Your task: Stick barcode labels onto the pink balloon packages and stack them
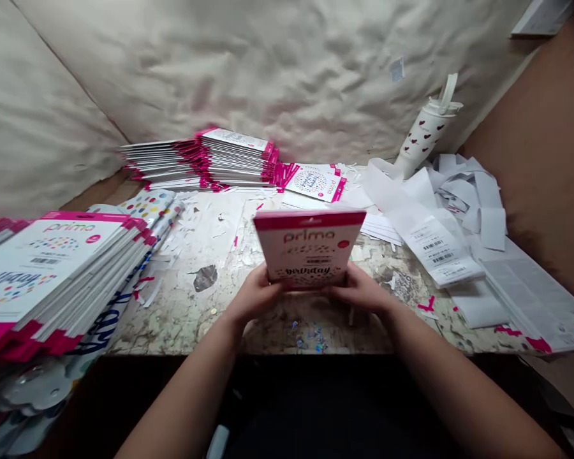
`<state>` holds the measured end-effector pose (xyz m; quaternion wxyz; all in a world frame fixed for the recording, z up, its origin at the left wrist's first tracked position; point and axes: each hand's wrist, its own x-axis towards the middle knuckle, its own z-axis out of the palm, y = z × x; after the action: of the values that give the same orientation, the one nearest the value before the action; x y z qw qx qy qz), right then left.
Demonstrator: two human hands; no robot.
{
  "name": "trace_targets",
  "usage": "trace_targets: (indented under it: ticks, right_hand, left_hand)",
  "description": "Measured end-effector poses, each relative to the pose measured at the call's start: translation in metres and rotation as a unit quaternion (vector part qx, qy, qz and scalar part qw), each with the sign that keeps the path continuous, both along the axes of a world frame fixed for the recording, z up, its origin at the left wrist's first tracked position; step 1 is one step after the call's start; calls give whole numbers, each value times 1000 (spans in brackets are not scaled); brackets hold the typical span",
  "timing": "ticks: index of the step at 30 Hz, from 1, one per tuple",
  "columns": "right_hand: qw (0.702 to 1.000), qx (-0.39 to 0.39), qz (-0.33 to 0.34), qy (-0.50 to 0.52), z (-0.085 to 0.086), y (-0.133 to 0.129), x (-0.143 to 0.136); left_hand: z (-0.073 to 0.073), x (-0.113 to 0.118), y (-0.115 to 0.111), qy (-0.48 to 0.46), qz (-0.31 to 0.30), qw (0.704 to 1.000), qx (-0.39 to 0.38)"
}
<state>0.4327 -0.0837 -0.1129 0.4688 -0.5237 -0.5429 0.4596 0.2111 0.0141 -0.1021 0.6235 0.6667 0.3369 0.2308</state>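
Note:
My left hand (256, 295) and my right hand (363, 292) grip the lower corners of a flat white retail packet (310, 248) with a pink header. It reads "prima" and "birthday", carries a barcode label, and is held nearly upright above the worktable. Whether it is one packet or several together, I cannot tell. Both thumbs lie against its near face; the other fingers are mostly hidden behind it. Beyond it, similar packets (314, 183) lie flat on the table, and slips of white paper (382, 228) lie just behind its right side.
Tall stacks of packets (239, 159) stand at the back left, with another large stack (52, 274) at the near left. Barcode label strips (435, 248) and a white tumbler with hearts (425, 134) are on the right. Paper scraps litter the worn worktable (210, 223).

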Motion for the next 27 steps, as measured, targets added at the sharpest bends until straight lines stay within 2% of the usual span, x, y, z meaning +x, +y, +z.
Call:
trace_targets:
  ticks: [2, 3, 4, 5, 6, 7, 8, 10, 12, 15, 18, 20, 22, 24, 27]
  right_hand:
    - [993, -38, 68, 92, 18, -1, 6]
    - [988, -63, 81, 113, 27, -1, 8]
    - [986, -89, 80, 119, 34, 1, 9]
    - [984, -110, 65, 122, 39, 5, 7]
    - [982, -130, 38, 130, 43, 9, 3]
    - [978, -146, 6, 146, 47, 15, -3]
    - [973, -155, -25, 171, 50, 21, -13]
    - [960, -162, -55, 223, 58, 33, -36]
    - [954, -150, -26, 258, 71, 42, -62]
    - [943, -105, 76, 306, 94, 51, -90]
    - [932, -71, 173, 310, 103, 58, -99]
    - [945, -77, 201, 246, 93, 63, -99]
    - [964, -92, 199, 148, 73, 66, -97]
    - [976, -87, 194, 42, 49, 69, -94]
    - [973, -19, 178, -143, 18, 79, -77]
  left_hand:
    - [13, -7, 5, -19, -73, 996, -41]
    - [22, -12, 6, -11, -96, 995, -36]
    - [31, -16, 5, 15, -87, 996, -2]
    - [40, -20, 1, 55, -45, 995, 64]
    - [48, -23, -4, 101, 16, 982, 155]
    - [55, -25, -12, 147, 76, 952, 258]
    - [60, -26, -22, 184, 113, 908, 358]
    - [66, -27, -41, 230, 101, 821, 513]
    - [71, -32, -56, 239, 72, 751, 611]
    - [84, -61, -59, 213, 116, 671, 700]
    - [109, -114, -50, 238, 174, 634, 715]
    - [123, -152, -42, 305, 224, 611, 696]
    - [130, -187, -35, 377, 255, 601, 657]
    - [128, -215, -26, 446, 257, 616, 597]
    - [114, -249, -9, 517, 255, 655, 489]
